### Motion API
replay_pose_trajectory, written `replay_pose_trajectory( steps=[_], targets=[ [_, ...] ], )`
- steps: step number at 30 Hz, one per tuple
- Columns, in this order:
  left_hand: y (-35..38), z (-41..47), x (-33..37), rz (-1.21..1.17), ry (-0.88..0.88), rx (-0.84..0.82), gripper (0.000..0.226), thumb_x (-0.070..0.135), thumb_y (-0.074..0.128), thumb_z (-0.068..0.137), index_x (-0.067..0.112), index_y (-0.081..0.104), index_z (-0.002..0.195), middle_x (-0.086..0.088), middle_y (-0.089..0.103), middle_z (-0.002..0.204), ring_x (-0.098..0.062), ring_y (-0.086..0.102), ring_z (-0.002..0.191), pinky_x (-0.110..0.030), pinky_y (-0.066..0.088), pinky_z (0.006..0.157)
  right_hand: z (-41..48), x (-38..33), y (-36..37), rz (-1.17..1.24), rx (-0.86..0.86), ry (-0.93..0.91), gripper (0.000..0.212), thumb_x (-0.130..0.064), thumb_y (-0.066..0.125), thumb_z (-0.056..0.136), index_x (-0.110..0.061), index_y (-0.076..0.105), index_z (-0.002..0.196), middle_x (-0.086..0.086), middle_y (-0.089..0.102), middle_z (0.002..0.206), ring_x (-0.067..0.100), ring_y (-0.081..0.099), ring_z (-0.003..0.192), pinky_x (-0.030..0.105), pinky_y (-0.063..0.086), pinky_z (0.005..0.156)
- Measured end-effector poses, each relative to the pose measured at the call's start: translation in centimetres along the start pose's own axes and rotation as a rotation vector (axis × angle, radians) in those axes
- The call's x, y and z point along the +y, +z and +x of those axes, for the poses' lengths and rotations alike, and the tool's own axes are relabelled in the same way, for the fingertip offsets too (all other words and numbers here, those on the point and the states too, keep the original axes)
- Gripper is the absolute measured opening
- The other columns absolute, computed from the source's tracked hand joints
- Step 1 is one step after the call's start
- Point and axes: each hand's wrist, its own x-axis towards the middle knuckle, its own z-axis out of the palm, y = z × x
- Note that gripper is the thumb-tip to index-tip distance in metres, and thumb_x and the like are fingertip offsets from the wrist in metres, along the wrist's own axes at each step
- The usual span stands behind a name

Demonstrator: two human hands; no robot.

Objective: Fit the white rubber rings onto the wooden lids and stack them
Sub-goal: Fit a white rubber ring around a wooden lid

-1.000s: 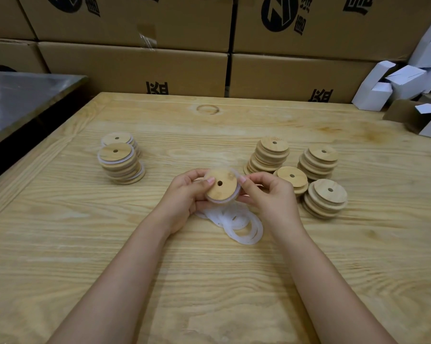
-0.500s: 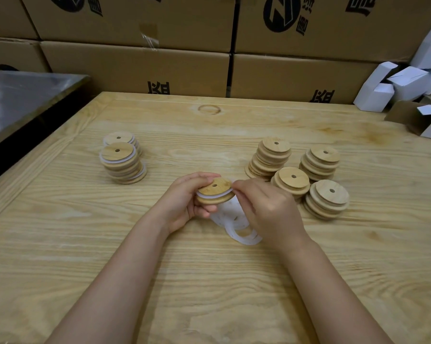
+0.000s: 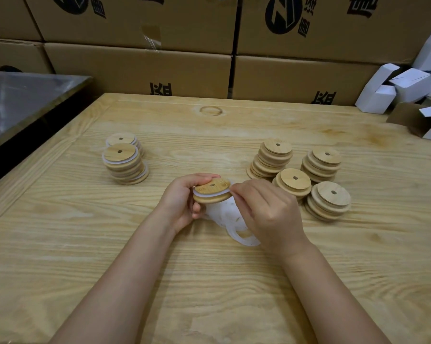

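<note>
The left hand [image 3: 182, 203] holds a lid [image 3: 212, 188] just above the middle of the table [image 3: 85, 244], with its fingers curled round the lid's left side. The right hand [image 3: 266, 212] pinches the white ring [image 3: 204, 195] at the lid's right edge, and the ring shows along the lid's near side. Loose rings [image 3: 224, 217] lie on the table under the hands, ringed lids [image 3: 123, 162] are stacked at the far left, and bare lids [image 3: 293, 181] are stacked on the right.

ringed lid stacks [image 3: 125, 165] 2 | bare lid stacks [image 3: 275, 157] 4 | held lid [image 3: 212, 192] 1
</note>
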Motion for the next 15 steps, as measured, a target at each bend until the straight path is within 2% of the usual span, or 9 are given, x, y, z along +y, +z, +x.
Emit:
replay_pose_trajectory(
  steps=[5,9,11,15],
  targets=[
    [0.09,0.02,-0.11,-0.043,0.006,0.0,0.024,0.005,0.045,0.088,0.0,0.067,0.08,-0.006,0.049,0.045,-0.007,0.026,0.02,-0.011,0.027,0.031,-0.03,0.28,0.04,0.054,-0.084,0.002,0.015,0.009,0.069,0.073,0.001,0.071,0.086,0.01,0.066,0.074,0.028,0.063,0.063,0.035,0.05,0.047],
    [-0.26,0.12,0.12,-0.088,-0.013,0.019,0.025,0.006,0.042,0.088,0.001,0.066,0.083,-0.004,0.057,0.051,-0.006,0.025,0.02,-0.011,0.026,0.029,0.25,-0.09,-0.04,0.157,-0.136,0.043,0.03,0.009,0.052,0.078,0.002,0.071,0.1,0.012,0.067,0.085,0.03,0.064,0.072,0.037,0.052,0.054],
    [-0.39,0.09,0.19,-0.079,0.005,0.009,0.024,0.007,0.043,0.089,0.002,0.066,0.086,-0.003,0.055,0.051,-0.006,0.024,0.021,-0.012,0.027,0.03,0.3,-0.3,-0.04,0.2,-0.159,0.109,0.035,0.008,0.047,0.08,0.002,0.069,0.107,0.014,0.067,0.091,0.03,0.064,0.077,0.039,0.053,0.058],
    [-0.33,-0.06,0.22,-0.004,0.091,-0.057,0.018,0.009,0.046,0.092,0.007,0.063,0.095,-0.003,0.054,0.052,-0.009,0.031,0.024,-0.016,0.032,0.032,0.04,-0.3,0.13,0.355,-0.132,0.351,0.039,0.011,0.05,0.083,0.0,0.063,0.118,0.013,0.064,0.102,0.027,0.063,0.09,0.04,0.053,0.072]
  ],
)
